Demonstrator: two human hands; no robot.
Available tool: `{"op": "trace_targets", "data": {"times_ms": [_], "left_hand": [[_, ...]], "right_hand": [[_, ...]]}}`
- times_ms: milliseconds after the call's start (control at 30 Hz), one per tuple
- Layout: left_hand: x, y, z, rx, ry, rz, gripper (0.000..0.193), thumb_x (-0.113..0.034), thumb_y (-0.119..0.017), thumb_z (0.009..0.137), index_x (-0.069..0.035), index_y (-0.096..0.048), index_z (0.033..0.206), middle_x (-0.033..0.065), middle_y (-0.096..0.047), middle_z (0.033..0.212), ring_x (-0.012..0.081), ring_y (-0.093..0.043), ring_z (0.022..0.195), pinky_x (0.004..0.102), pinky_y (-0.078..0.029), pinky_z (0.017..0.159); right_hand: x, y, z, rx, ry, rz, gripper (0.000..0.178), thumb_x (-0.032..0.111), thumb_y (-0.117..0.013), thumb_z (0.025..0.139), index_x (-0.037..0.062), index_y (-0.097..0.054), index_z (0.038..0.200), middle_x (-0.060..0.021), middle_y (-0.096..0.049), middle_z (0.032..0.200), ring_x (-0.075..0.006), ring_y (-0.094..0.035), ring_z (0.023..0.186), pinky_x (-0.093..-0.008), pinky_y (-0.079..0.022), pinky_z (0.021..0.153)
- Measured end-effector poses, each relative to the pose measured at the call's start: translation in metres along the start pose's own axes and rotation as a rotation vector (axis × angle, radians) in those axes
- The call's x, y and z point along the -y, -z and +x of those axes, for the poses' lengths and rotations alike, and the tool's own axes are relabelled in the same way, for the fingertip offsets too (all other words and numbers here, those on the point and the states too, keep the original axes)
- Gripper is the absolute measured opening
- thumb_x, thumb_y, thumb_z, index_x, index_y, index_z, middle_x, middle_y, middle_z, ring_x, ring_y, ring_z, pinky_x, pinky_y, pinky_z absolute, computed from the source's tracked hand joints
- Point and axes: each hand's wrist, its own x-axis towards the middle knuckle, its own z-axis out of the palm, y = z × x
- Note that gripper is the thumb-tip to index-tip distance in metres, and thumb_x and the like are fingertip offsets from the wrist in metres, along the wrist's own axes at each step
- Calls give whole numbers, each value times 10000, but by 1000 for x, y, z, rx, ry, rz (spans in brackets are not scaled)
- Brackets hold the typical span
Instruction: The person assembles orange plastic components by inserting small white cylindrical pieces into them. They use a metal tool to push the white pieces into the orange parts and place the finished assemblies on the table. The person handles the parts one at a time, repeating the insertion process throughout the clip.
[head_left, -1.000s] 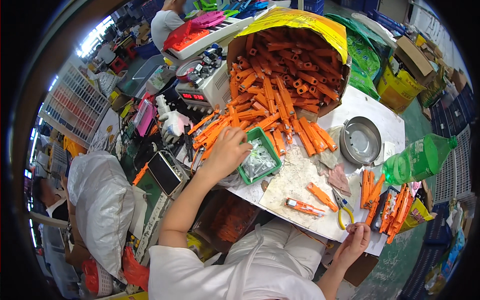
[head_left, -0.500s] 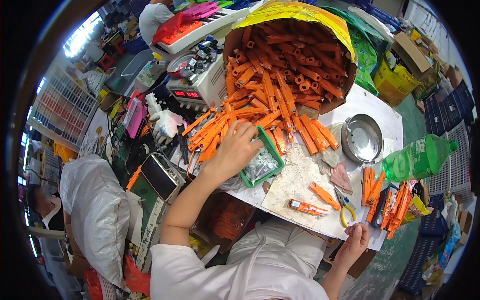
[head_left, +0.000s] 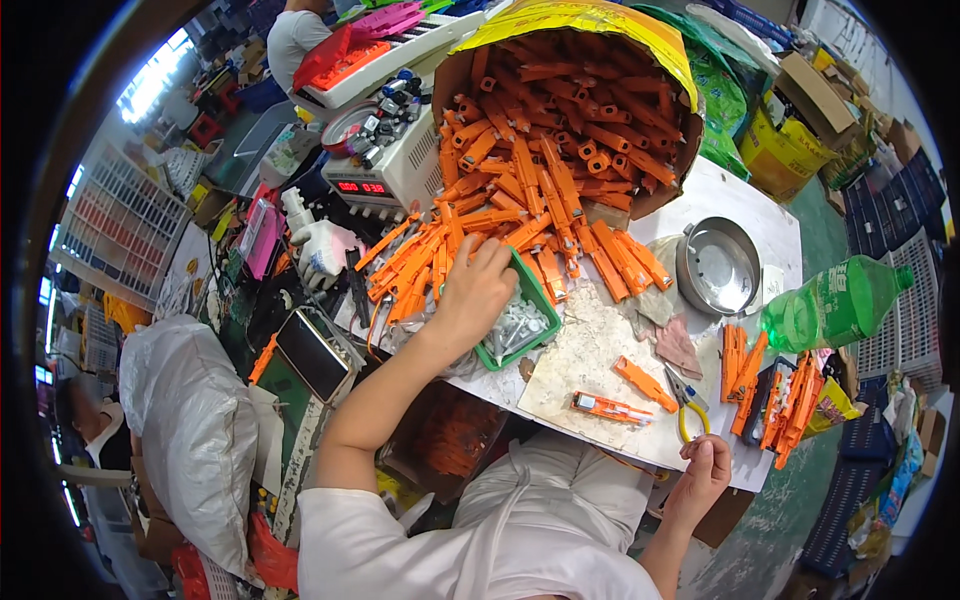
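My left hand [head_left: 474, 297] is over the left rim of a green tray [head_left: 553, 322], its fingers bent down beside the orange plastic pieces [head_left: 405, 262]. The fingertips are hidden, so what they grip cannot be made out. Small white and clear plastic parts [head_left: 519, 327] fill the tray. At the table's front edge, my right hand [head_left: 703, 482] is closed with thumb and fingers together around something too small to name. Just beyond it are pliers [head_left: 685, 412] with yellow handles. Two orange pieces lie left of the pliers: one plain [head_left: 643, 384], one with metallic parts [head_left: 610, 408].
A large yellow-rimmed bag [head_left: 690, 75] spills orange pieces onto the table. A metal bowl [head_left: 718, 268], green bottle [head_left: 838, 303] and more orange pieces [head_left: 792, 410] stand at right. Left are a power supply [head_left: 375, 180], a phone [head_left: 314, 355] and a white sack [head_left: 190, 420].
The whole view has shifted slightly up and left. My left hand stays at the tray's left side, with its fingers slightly more bent. My right hand has risen a little toward the pliers' handles.
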Motion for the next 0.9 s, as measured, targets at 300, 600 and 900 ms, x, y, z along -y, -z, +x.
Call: {"op": "trace_targets", "data": {"times_ms": [300,600,900], "left_hand": [[-17,16,-1,50,-4,-400,249,-201,-753,652,-65,-634,823,68,-507,912,247,-475,1027,431,-321,975],[-5,11,3,20,124,-73,223,-164,-746,663,-69,-618,819,80,-507,942,261,-465,1057,462,-297,995],[-5,20,-2,48,68,-222,128,-57,-653,685,-91,-679,806,77,-503,900,258,-475,1026,460,-299,990]], "right_hand": [[-2,2,1,6,-8,29,162,135,-571,901,6,-543,807,-30,-505,712,-102,-458,670,-235,-365,630],[-5,10,1,19,-7,13,181,172,-586,906,4,-557,844,-25,-509,737,-93,-443,669,-243,-379,640],[-6,7,3,39,-27,22,184,170,-585,908,-6,-565,860,-28,-514,734,-97,-451,670,-239,-379,638]]}}
